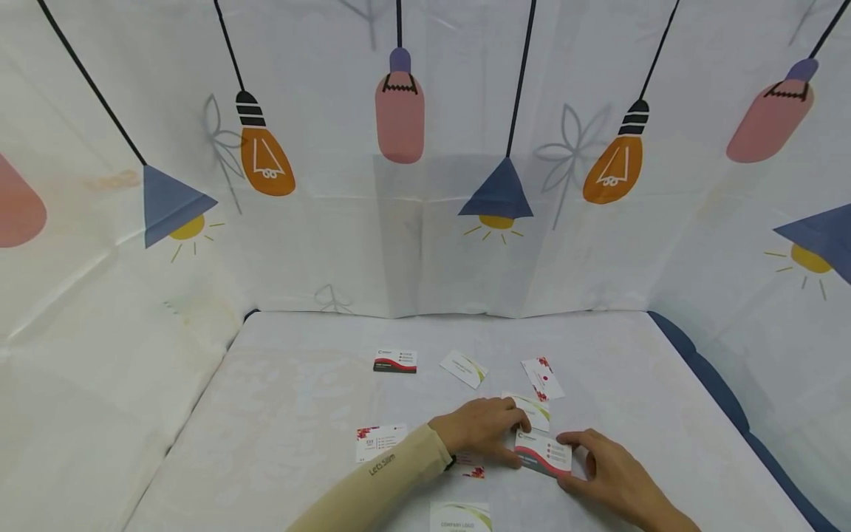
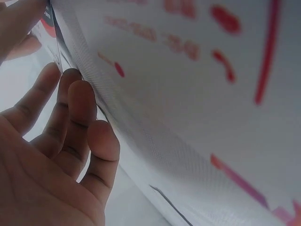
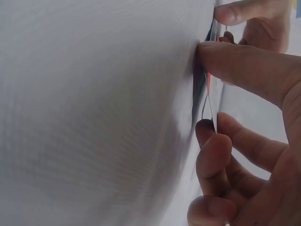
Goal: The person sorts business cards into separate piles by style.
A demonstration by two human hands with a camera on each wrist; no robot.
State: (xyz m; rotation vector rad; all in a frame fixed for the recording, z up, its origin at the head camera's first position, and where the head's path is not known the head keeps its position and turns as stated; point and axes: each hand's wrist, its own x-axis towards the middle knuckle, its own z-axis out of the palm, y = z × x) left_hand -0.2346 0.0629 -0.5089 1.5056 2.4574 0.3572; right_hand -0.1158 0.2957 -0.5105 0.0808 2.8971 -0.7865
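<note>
A white business card with a red and dark grey wave (image 1: 541,452) is held between the two hands, close over the table. My left hand (image 1: 482,428) holds its left side, thumb low and fingers at the upper corner. At its right side my right hand (image 1: 612,473) pinches it; in the right wrist view, fingertips grip the card's corner and the thumb (image 3: 244,66) lies along its edge. Just behind it lies a white card with green curves (image 1: 535,414), partly covered by the left fingers. A red-flowered card (image 1: 473,471) is mostly hidden under the left wrist.
Farther back lie another red-and-grey card (image 1: 395,361), a green-curved card (image 1: 464,368) and a red-flowered card (image 1: 544,380). Left of the forearm is one more flowered card (image 1: 377,443); a green one (image 1: 459,516) sits at the front. Printed sheeting surrounds the white table (image 1: 279,384).
</note>
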